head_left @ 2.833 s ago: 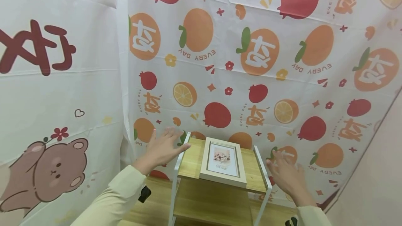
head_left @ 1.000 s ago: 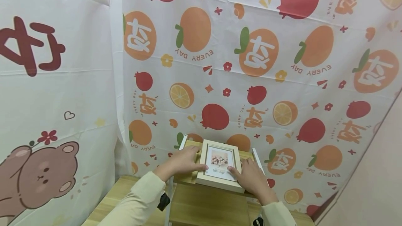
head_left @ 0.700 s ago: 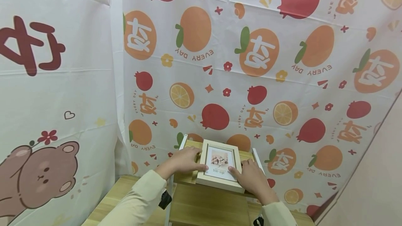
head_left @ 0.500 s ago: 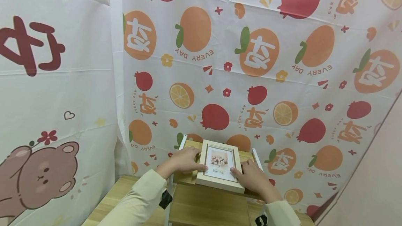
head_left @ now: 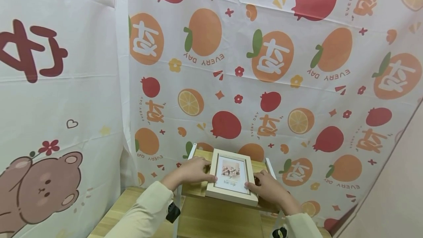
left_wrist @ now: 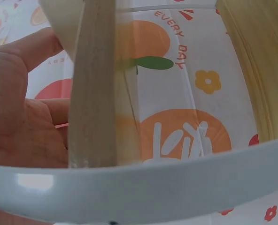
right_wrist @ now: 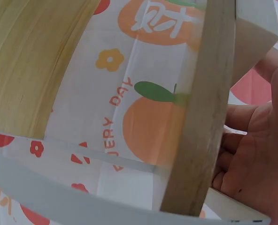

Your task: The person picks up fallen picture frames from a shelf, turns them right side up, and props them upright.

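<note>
Fruit-print cloth [head_left: 228, 80] behind picture frame [head_left: 230, 173]; wooden shelf [head_left: 196, 189] beneath it, white rails [head_left: 192, 151] flanking it; left hand [head_left: 195, 170], right hand [head_left: 269, 186] pinch its sides

Your bare left hand [left_wrist: 17, 112] touches the corner of a pale cream, flat-sided frame [left_wrist: 66, 23] with one digit, its other fingers partly hidden behind a grey-brown wooden shelf edge [left_wrist: 94, 89]. Below you curves a glossy white bar [left_wrist: 143, 193]; white fruit-printed cloth [left_wrist: 165, 93] shows beyond.
</note>
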`<state>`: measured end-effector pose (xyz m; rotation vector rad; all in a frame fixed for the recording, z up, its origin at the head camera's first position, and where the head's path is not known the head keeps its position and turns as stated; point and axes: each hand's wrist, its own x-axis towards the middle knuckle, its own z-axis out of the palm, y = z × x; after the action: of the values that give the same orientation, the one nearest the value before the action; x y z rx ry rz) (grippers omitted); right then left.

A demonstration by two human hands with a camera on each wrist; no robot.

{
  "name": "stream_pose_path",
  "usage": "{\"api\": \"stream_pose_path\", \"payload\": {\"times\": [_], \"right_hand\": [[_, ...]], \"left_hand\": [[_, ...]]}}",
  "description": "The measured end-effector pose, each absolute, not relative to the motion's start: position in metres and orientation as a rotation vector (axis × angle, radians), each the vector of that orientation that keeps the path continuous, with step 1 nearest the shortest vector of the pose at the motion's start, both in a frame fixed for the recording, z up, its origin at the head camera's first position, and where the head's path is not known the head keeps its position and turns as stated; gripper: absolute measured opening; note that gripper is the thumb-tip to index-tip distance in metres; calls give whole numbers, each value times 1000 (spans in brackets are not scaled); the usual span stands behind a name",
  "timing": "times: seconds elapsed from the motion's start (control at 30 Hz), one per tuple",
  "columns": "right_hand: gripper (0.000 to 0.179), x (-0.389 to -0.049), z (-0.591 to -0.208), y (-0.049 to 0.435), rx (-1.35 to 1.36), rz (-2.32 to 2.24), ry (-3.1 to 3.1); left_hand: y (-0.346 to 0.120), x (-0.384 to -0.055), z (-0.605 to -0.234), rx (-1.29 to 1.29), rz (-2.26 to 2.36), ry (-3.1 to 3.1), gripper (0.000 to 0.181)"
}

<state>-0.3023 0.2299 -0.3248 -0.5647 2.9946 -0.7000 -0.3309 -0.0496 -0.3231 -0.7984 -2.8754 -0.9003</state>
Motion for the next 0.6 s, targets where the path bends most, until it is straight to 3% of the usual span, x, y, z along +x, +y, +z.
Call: {"api": "stream_pose_path", "payload": {"times": [0.3, 0.47, 0.6], "right_hand": [[33, -303, -331, 228, -461, -797, 3042], [30, -305, -332, 226, -445, -935, 3036], [38, -304, -332, 226, -434, -1017, 3031]], "left_hand": [[-49, -331, -323, -854, -1073, -2833, 47], [-50, -333, -325, -840, -1200, -2775, 51], [-53, -334, -327, -832, -1282, -2753, 56]]}}
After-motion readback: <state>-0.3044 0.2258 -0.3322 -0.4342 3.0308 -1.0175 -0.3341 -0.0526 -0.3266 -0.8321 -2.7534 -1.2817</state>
